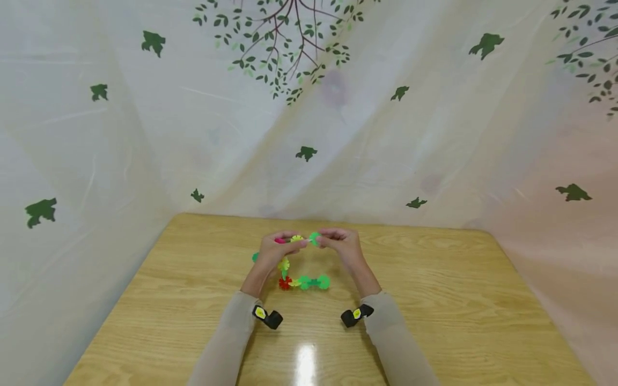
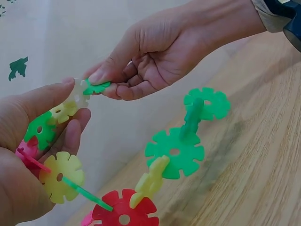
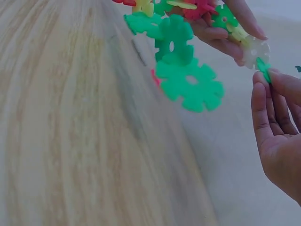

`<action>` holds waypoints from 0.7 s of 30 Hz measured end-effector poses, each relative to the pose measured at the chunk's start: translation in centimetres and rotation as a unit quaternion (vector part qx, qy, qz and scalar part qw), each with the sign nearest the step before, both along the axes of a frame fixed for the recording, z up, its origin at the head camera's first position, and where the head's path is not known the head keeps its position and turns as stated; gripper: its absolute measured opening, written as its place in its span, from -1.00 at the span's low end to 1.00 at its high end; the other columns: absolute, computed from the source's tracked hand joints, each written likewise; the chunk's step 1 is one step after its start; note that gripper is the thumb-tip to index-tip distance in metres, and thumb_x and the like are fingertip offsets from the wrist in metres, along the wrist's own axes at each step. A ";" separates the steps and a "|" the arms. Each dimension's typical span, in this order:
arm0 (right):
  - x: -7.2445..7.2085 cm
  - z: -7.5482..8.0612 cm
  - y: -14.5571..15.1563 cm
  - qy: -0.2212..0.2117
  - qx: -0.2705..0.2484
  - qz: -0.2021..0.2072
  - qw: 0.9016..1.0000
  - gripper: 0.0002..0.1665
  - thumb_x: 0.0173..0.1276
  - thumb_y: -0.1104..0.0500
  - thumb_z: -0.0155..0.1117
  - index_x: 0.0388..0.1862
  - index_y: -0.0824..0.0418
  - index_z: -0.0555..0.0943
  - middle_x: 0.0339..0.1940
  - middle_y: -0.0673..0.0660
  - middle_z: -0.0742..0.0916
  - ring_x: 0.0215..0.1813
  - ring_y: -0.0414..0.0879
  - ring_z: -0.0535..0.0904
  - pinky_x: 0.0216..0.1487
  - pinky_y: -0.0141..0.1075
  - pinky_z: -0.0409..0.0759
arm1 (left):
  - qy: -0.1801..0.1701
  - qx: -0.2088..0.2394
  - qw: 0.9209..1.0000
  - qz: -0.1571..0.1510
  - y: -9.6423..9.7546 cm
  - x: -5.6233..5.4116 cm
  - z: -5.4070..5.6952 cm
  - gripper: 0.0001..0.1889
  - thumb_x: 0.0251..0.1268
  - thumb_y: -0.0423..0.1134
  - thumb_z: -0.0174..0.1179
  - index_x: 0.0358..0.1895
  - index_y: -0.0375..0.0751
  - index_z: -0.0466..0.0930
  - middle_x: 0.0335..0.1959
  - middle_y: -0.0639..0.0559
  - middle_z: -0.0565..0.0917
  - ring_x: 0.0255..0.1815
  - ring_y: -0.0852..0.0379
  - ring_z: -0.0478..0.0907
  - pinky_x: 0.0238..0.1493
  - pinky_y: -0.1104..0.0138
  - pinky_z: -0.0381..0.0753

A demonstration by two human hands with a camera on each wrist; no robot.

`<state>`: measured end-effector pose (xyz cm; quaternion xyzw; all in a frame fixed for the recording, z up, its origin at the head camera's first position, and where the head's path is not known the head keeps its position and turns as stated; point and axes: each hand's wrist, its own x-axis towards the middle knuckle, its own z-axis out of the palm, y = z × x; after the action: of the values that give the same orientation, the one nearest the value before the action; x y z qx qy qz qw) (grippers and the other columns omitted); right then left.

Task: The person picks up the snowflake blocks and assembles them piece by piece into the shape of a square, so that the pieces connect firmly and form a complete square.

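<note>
A chain of notched plastic interlocking discs runs through my left hand, whose thumb and fingers pinch it near a white disc. My right hand pinches a green disc between thumb and fingertips, its edge right at the white disc's rim. By the left palm, the chain shows another green disc, a pink one partly hidden by the hand, and a yellow disc. A red disc leads to a branch ending in a large green disc.
Below the hands is a wooden table. A pale cloth printed with leaves and branches hangs behind its far edge. Each sleeve cuff carries a black wrist camera. A teal-green disc shows left of the left wrist.
</note>
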<state>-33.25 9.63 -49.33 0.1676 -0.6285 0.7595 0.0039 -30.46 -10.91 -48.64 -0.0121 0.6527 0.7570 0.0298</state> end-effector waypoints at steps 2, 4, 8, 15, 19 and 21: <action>0.0 0.1 0.0 -0.004 -0.001 0.001 1.000 -0.72 0.24 0.50 0.40 -0.10 0.68 0.63 -0.44 -0.07 0.81 -0.43 -0.21 0.72 -0.29 -0.38 0.74 | 0.001 -0.002 1.000 0.003 0.1 0.1 0.0 -0.68 0.12 -0.36 0.51 -0.06 -0.37 0.73 -0.31 0.08 0.79 -0.18 0.00 0.78 0.18 -0.06 0.69; 0.0 0.2 0.0 -0.011 0.003 0.001 1.000 -0.70 0.24 0.50 0.41 -0.09 0.69 0.62 -0.45 -0.07 0.80 -0.43 -0.22 0.71 -0.29 -0.38 0.74 | 0.001 -0.001 1.000 0.003 0.1 0.1 0.0 -0.69 0.12 -0.37 0.51 -0.06 -0.38 0.73 -0.30 0.07 0.79 -0.18 -0.01 0.78 0.17 -0.05 0.69; 0.1 0.7 0.2 -0.029 0.036 0.001 0.999 -0.67 0.27 0.47 0.40 -0.05 0.69 0.61 -0.44 -0.06 0.79 -0.42 -0.22 0.70 -0.25 -0.34 0.75 | -0.001 -0.003 1.000 -0.011 0.2 0.1 -0.1 -0.67 0.15 -0.37 0.49 -0.03 -0.40 0.72 -0.23 0.04 0.80 -0.20 0.15 0.77 0.08 0.16 0.76; 0.2 1.5 1.3 -0.049 0.112 0.011 0.992 -0.66 0.36 0.40 0.37 0.06 0.56 0.62 -0.33 0.06 0.78 -0.34 -0.23 0.69 -0.15 -0.30 0.77 | -0.001 -0.011 0.999 -0.047 0.4 0.5 0.1 -0.63 0.38 -0.27 0.34 0.12 -0.47 0.64 0.02 -0.13 0.73 -0.11 0.18 0.72 0.22 0.06 0.68; 0.3 1.5 1.6 -0.050 0.143 0.027 0.988 -0.65 0.39 0.38 0.35 0.10 0.55 0.62 -0.28 0.13 0.78 -0.32 -0.24 0.69 -0.05 -0.15 0.79 | -0.003 -0.006 0.998 -0.056 0.4 1.0 -0.3 -0.60 0.51 -0.28 0.20 0.22 -0.55 0.55 0.22 -0.36 0.62 -0.06 0.18 0.70 0.30 -0.03 0.60; 0.3 1.7 1.5 -0.045 0.164 0.033 0.985 -0.64 0.40 0.37 0.33 0.11 0.55 0.61 -0.21 0.23 0.78 -0.30 -0.23 0.70 0.01 -0.04 0.77 | -0.005 -0.010 0.998 -0.055 0.4 1.2 -0.4 -0.60 0.52 -0.29 0.18 0.23 -0.56 0.53 0.20 -0.35 0.61 -0.06 0.17 0.70 0.29 -0.02 0.61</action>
<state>-32.98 11.11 -47.63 0.1522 -0.7380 0.6529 -0.0768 -29.29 -10.54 -49.03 0.0196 0.6594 0.7479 0.0741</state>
